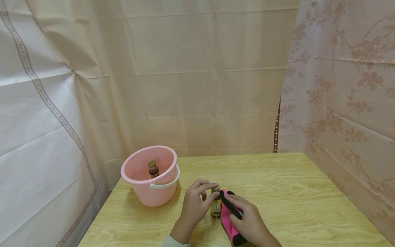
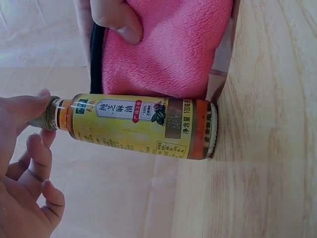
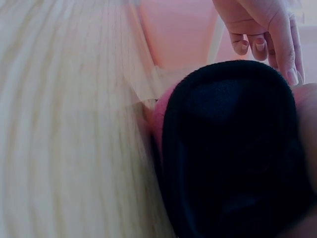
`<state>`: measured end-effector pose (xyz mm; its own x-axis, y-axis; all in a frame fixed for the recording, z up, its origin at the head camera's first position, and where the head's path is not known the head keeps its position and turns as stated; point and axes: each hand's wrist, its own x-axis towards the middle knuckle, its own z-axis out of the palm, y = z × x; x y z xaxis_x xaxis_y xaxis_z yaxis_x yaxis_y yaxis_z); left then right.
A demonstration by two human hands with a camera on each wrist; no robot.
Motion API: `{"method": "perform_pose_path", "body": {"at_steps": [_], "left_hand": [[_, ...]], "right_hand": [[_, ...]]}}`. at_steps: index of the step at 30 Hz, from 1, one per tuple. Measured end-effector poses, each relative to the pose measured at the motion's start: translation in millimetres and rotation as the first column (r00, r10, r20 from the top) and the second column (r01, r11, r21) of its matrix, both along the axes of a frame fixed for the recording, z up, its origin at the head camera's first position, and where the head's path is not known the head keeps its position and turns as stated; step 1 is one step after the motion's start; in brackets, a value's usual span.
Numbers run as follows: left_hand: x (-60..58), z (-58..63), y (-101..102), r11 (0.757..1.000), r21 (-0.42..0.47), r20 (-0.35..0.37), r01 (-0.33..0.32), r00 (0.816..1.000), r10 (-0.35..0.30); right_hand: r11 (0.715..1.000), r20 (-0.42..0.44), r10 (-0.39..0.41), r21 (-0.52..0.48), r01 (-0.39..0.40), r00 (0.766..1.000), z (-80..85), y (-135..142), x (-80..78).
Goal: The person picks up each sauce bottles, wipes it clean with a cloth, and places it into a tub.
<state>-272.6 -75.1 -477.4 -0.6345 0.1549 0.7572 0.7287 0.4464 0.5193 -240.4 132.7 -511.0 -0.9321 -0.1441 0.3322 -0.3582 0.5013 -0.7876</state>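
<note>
A small sesame oil bottle (image 1: 215, 208) with a yellow label stands upright on the table. My left hand (image 1: 196, 201) pinches its cap (image 2: 47, 113) between thumb and index finger, the other fingers loosely bent. In my right hand (image 1: 250, 219) I grip a pink plush cloth (image 1: 227, 221) with black trim. Its fuzzy side (image 2: 166, 52) lies against the bottle's label in the left wrist view. The cloth's black rounded end (image 3: 230, 144) fills much of the right wrist view and hides most of my right hand there.
A pink bucket (image 1: 154, 195) with a white handle (image 1: 165, 185) stands at the table's left. Another dark bottle (image 1: 153, 169) with a gold cap leans inside it. Wood-grain tabletop (image 1: 287, 192) extends to the right, and hanging curtains (image 1: 200, 85) enclose the back and sides.
</note>
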Motion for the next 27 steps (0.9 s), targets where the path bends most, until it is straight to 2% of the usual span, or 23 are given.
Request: {"method": "perform_pose_path", "body": {"at_steps": [7, 13, 17, 22, 27], "left_hand": [[-0.6, 0.7, -0.2, 1.0, -0.011, 0.005, 0.006, 1.0, -0.006], [-0.9, 0.6, -1.0, 1.0, -0.015, 0.01, 0.027, 1.0, -0.027], [-0.3, 1.3, -1.5, 0.999, -0.014, 0.015, 0.051, 0.999, -0.051], [-2.0, 0.9, -0.8, 0.996, -0.012, -0.041, 0.09, 0.995, -0.09], [-2.6, 1.2, -0.5, 0.994, -0.016, -0.059, 0.107, 0.992, -0.108]], "right_hand": [[0.997, -0.026, 0.016, -0.069, -0.017, 1.0, 2.4, 0.2, 1.6], [0.998, -0.17, 0.023, -0.059, -0.034, 0.985, -1.3, 2.1, 0.6], [0.996, -0.229, 0.038, -0.064, -0.054, 0.973, -2.5, 2.8, 0.3], [0.996, -0.287, 0.028, -0.075, -0.052, 0.957, -1.6, 2.8, 1.6], [0.991, -0.296, 0.015, -0.123, -0.054, 0.955, 0.9, 2.5, 3.2]]}}
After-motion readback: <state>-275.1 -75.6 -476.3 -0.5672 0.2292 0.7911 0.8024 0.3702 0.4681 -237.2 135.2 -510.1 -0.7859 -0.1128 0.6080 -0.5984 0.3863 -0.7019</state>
